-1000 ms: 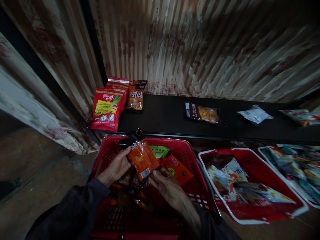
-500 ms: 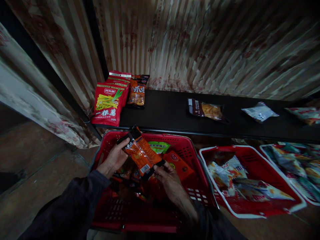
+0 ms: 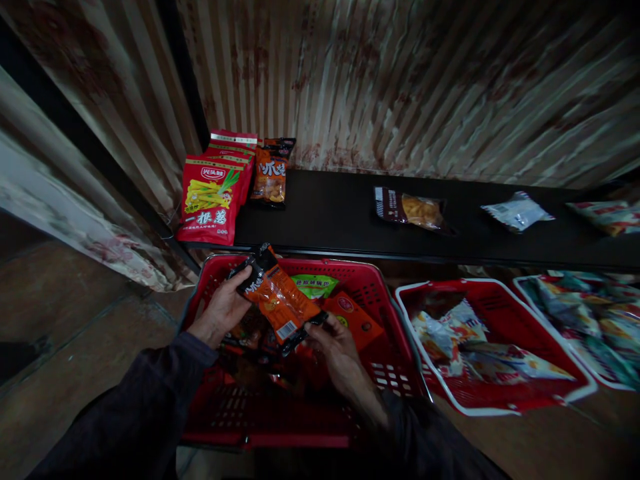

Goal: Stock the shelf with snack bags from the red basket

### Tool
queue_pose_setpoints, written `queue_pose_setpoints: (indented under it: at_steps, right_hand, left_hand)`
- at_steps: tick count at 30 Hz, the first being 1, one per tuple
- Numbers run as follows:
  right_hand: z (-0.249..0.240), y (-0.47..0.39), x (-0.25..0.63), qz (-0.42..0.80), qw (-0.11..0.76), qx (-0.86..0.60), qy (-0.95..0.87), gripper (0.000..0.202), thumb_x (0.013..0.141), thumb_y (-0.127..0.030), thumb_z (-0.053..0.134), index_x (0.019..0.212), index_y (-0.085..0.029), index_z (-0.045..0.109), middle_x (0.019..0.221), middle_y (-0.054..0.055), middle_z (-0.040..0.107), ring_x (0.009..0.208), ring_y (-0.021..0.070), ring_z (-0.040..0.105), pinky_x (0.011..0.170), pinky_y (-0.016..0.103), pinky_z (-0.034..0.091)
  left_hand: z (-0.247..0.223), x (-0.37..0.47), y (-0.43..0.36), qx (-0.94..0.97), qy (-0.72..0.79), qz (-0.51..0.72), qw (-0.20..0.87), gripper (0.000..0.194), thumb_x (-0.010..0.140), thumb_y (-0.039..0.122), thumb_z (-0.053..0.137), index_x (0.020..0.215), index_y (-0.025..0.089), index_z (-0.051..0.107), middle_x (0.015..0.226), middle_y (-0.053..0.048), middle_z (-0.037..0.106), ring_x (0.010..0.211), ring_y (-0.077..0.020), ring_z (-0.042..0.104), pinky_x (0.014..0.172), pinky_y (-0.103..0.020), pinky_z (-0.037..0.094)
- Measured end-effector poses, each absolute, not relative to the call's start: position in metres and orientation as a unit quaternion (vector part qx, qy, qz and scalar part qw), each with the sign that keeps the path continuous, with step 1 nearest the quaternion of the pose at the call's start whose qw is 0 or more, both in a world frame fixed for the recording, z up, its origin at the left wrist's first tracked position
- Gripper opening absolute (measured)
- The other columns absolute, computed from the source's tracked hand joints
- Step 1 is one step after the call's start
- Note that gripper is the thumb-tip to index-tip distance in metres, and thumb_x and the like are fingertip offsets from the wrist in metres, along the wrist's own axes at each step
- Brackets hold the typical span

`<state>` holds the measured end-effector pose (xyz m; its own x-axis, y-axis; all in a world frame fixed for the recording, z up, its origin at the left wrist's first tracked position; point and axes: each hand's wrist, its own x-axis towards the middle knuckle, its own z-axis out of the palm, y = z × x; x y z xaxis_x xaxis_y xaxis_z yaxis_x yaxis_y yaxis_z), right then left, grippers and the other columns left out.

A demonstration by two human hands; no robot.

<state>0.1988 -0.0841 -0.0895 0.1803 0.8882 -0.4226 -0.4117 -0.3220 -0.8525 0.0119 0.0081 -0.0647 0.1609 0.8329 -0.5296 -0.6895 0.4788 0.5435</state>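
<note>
An orange and black snack bag (image 3: 283, 301) is held tilted over the large red basket (image 3: 235, 437). My left hand (image 3: 227, 308) grips its upper left end, thumb on top. The lower right corner is pinched by my right hand (image 3: 337, 347). Beneath it in the basket lie a green bag (image 3: 315, 285), an orange packet (image 3: 357, 323) and dark, hard-to-make-out packets. On the black shelf (image 3: 325, 213), red snack bags (image 3: 207, 200) stand at the left end beside an upright orange and black bag (image 3: 271, 175).
A brown bag (image 3: 415, 211), a white bag (image 3: 517, 211) and a red and white bag (image 3: 607, 217) lie farther right on the shelf. Two white-rimmed red baskets (image 3: 505, 407) (image 3: 545, 313) with snack bags stand below. A patterned curtain (image 3: 350, 87) hangs behind.
The view has shifted slightly, so the shelf and baskets appear a little higher and farther left. Both hands still hold the orange and black bag, in nearly the same pose.
</note>
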Motion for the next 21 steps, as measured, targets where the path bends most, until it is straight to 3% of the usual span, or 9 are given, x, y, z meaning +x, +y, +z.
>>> queue_pose_setpoints:
  at_steps: [8,15,21]
  right_hand:
    - [-0.088,-0.088,0.201,0.609,0.542,-0.537,-0.218,0.032,0.056,-0.033,0.081,0.079,-0.02,0.065,0.076,-0.001,0.068,0.064,0.0143,0.061,0.058,0.027,0.05]
    - [-0.08,-0.084,0.208,0.616,0.561,-0.517,-0.196,0.033,0.054,-0.03,0.083,0.08,-0.02,0.066,0.079,-0.001,0.069,0.067,0.0141,0.06,0.064,0.027,0.047]
    - [-0.091,-0.084,0.209,0.61,0.549,-0.533,-0.205,0.033,0.057,-0.035,0.081,0.081,-0.021,0.064,0.079,-0.001,0.066,0.066,0.0137,0.059,0.064,0.029,0.048]
  left_hand:
    - [-0.069,0.012,0.005,0.073,0.366,0.48,0.794,0.023,0.087,0.021,0.054,0.106,0.014,0.064,0.091,-0.005,0.073,0.083,-0.0175,0.068,0.077,-0.029,0.053]
    - [-0.076,0.013,0.004,0.106,0.393,0.469,0.784,0.009,0.079,0.01,0.06,0.086,0.012,0.065,0.077,-0.004,0.072,0.066,-0.0132,0.066,0.058,-0.022,0.051]
    - [-0.078,0.016,0.003,0.135,0.404,0.498,0.755,0.012,0.071,0.01,0.07,0.083,0.012,0.065,0.082,-0.005,0.072,0.071,-0.0153,0.066,0.063,-0.026,0.053]
